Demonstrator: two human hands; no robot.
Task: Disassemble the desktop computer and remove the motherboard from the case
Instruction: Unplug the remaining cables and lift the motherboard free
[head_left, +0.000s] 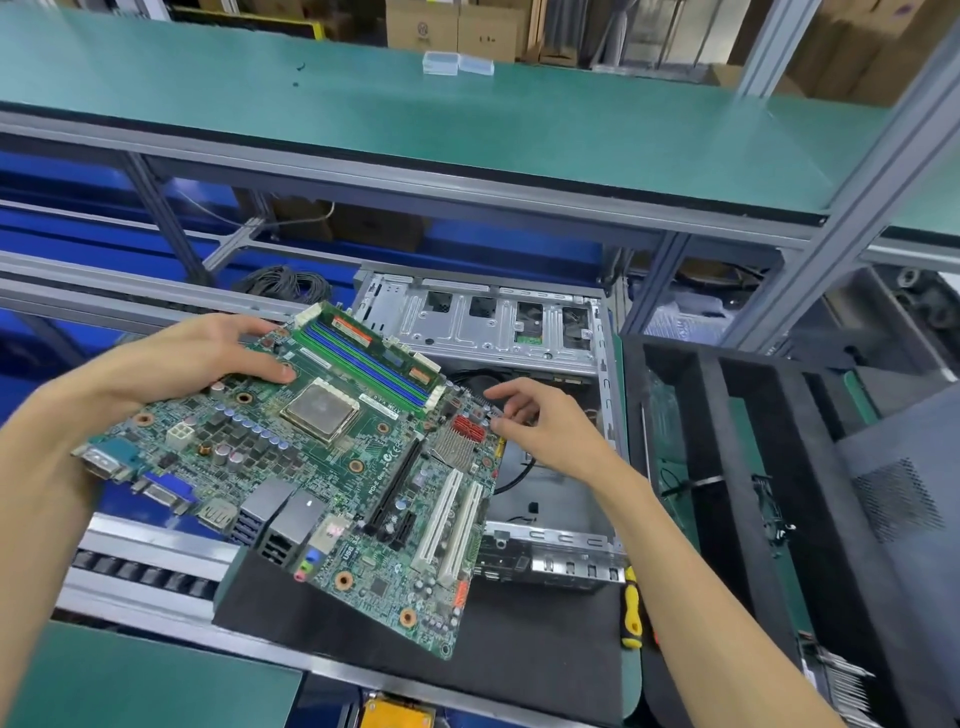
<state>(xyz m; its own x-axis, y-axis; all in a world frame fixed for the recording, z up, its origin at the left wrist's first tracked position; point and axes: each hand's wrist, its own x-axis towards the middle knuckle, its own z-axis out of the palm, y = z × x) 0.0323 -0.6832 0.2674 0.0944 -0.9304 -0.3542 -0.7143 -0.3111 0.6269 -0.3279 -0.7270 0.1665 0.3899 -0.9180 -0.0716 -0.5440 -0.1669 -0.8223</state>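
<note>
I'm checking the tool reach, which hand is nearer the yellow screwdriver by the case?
Right. The right hand is at the motherboard's far right edge, above the yellow screwdriver; the left hand grips the board's far left side.

Left hand (208, 358) grips motherboard (317, 467) edge, thumb on top, forearm angled in from lower left. Right hand (540, 421) fingers loosely curled, fingertips touching board's right edge.
</note>
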